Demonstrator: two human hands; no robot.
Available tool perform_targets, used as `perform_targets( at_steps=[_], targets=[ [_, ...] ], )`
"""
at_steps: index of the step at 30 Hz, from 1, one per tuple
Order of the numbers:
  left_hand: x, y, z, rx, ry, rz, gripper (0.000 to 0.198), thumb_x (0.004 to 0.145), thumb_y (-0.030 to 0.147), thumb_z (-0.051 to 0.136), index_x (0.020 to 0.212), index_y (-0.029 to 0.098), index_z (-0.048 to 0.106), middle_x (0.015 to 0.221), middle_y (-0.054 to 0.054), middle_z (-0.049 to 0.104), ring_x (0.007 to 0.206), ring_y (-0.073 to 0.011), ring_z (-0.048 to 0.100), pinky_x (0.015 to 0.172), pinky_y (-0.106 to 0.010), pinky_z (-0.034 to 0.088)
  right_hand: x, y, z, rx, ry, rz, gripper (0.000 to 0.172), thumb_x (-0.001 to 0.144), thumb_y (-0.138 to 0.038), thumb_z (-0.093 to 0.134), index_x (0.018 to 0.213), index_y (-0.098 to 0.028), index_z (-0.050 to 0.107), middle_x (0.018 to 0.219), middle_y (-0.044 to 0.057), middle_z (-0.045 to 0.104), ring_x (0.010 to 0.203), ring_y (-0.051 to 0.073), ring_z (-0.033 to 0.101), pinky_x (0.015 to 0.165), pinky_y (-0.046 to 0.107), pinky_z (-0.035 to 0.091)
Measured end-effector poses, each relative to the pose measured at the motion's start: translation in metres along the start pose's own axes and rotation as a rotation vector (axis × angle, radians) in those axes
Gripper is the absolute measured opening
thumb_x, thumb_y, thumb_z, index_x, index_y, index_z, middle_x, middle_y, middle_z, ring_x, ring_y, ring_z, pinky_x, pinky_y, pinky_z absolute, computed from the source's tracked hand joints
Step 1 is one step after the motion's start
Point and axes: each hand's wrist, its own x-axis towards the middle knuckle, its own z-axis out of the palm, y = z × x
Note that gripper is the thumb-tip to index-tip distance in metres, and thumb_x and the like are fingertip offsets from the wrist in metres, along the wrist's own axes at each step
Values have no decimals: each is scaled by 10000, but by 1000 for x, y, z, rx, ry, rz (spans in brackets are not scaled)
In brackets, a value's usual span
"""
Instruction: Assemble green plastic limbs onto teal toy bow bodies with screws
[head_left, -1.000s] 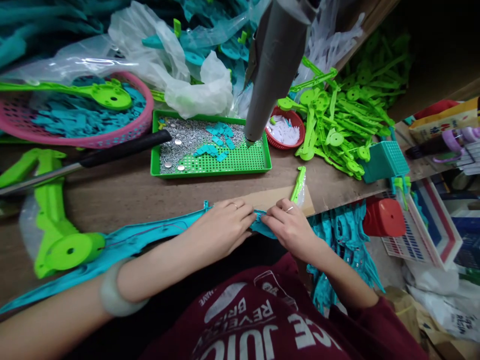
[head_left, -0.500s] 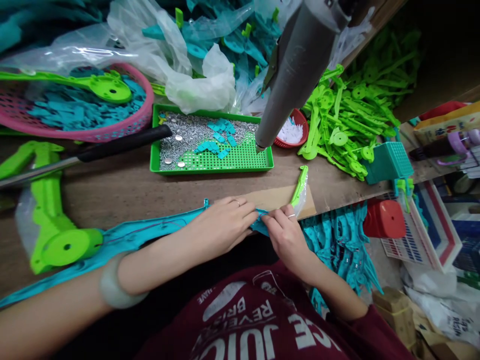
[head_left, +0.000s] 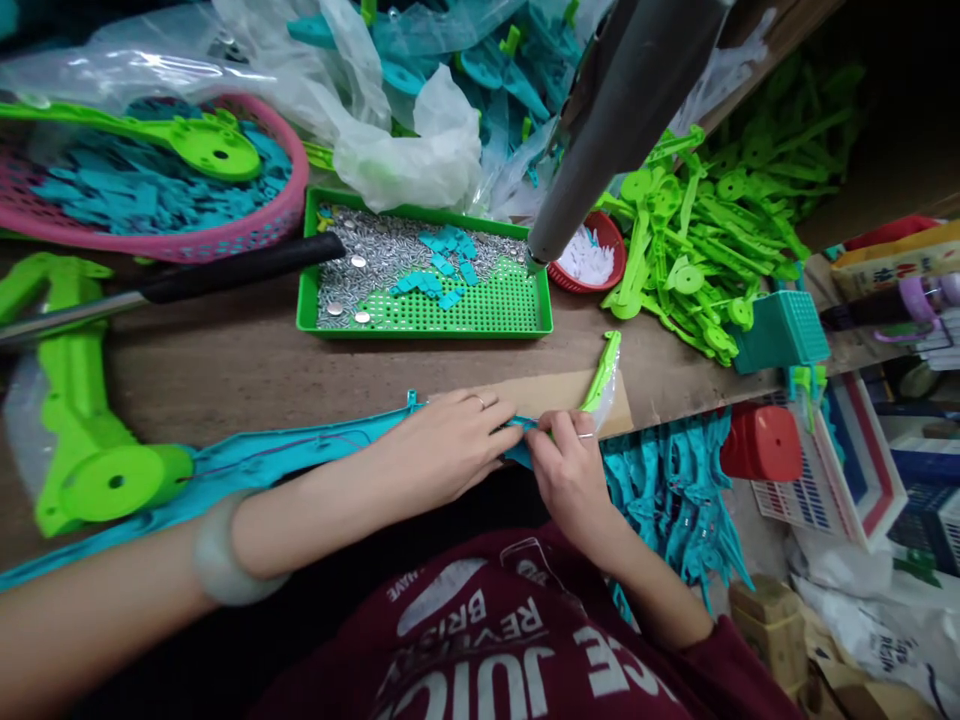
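Note:
A long turquoise plastic shell [head_left: 289, 450] with thin dark wire inside lies along the table's near edge. My left hand [head_left: 446, 440] rests over its right part, fingers curled down onto it. Close beside, my right hand [head_left: 570, 462] pinches at the shell's right end, thumb and forefinger together; any small piece between the fingertips is hidden. Under this end lies a piece of cardboard [head_left: 495, 388]. Just beyond the right hand, a lime-green plastic part [head_left: 604, 370] with clear film around it juts up and to the right.
A green tray [head_left: 420, 332] of screws and turquoise bits stands ahead. A grey tool shaft [head_left: 600, 130] hangs down to its right corner. A black-handled lever [head_left: 247, 268] reaches in from the left, near a pink basket [head_left: 300, 190]. Lime-green parts [head_left: 690, 270] are heaped at the right.
The whole view has shifted slightly. Both hands stay at the shell's right end; my right fingers are bent a little more.

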Motion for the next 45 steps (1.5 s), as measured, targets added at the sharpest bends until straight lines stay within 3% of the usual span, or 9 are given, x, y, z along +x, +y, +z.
perform_targets(
  at_steps=[6, 12, 17, 23, 28, 31, 37, 42, 45],
  targets=[
    [8, -8, 4, -44, -6, 7, 152, 923, 293, 678, 1033, 189, 692, 947, -72, 638, 918, -264, 612, 766, -368, 437, -3, 11, -3, 72, -26, -63, 186, 985, -117, 513, 957, -161, 692, 932, 80, 615, 878, 217, 468, 826, 347, 463],
    [13, -14, 2, -33, -71, 18, 164, 901, 333, 713, 1017, 218, 729, 935, -61, 620, 887, -255, 603, 734, -356, 436, -6, 22, -1, 159, -6, -155, 276, 996, -90, 459, 1087, -165, 708, 935, 85, 615, 860, 205, 449, 814, 354, 462],
    [16, -19, 2, -71, -89, 25, 189, 898, 348, 718, 1050, 239, 742, 923, -50, 615, 837, -238, 591, 694, -340, 423, -7, 15, -2, 282, 39, -8, 324, 977, -53, 448, 1100, -179, 720, 1003, 91, 585, 931, 206, 467, 867, 357, 468],
    [17, -23, 9, -98, -34, 68, 173, 923, 381, 680, 979, 227, 736, 902, -48, 603, 834, -224, 579, 693, -322, 423, -7, -2, -10, 329, -67, 168, 341, 946, -40, 462, 1152, -162, 705, 1104, 118, 547, 1008, 235, 454, 902, 392, 444],
    [17, -23, 11, -70, -39, 62, 206, 927, 397, 671, 1030, 229, 730, 930, -59, 606, 856, -238, 582, 712, -330, 443, -8, -18, -5, 237, -42, 279, 311, 928, -63, 477, 1133, -155, 693, 1135, 135, 546, 1027, 265, 447, 883, 425, 406],
    [19, -24, 11, -62, -71, 63, 205, 919, 385, 683, 1036, 224, 731, 948, -67, 612, 880, -251, 591, 718, -336, 448, -12, -21, -4, 220, -51, 257, 304, 924, -68, 469, 1110, -158, 693, 1142, 136, 568, 1029, 270, 459, 870, 430, 403],
    [21, -28, 10, -95, -53, 108, 229, 946, 404, 637, 1058, 228, 731, 950, -68, 617, 884, -239, 596, 729, -326, 446, -4, 0, -9, 229, 96, 289, 232, 978, -271, 544, 1120, -148, 681, 1106, 141, 590, 1057, 275, 487, 943, 453, 447],
    [20, -26, 8, -82, -57, 92, 218, 927, 376, 664, 1045, 210, 744, 927, -73, 625, 869, -242, 598, 725, -332, 444, 15, 11, -7, 87, -52, 157, 102, 932, -214, 613, 904, -160, 695, 1030, 119, 628, 1005, 279, 482, 884, 445, 446],
    [22, -24, 5, -77, -58, 87, 196, 912, 371, 690, 1022, 220, 749, 928, -65, 630, 870, -237, 602, 718, -326, 438, 12, 3, -4, -24, -32, 125, 141, 952, -170, 575, 858, -177, 680, 991, 104, 642, 965, 266, 480, 839, 425, 422]
  ],
)
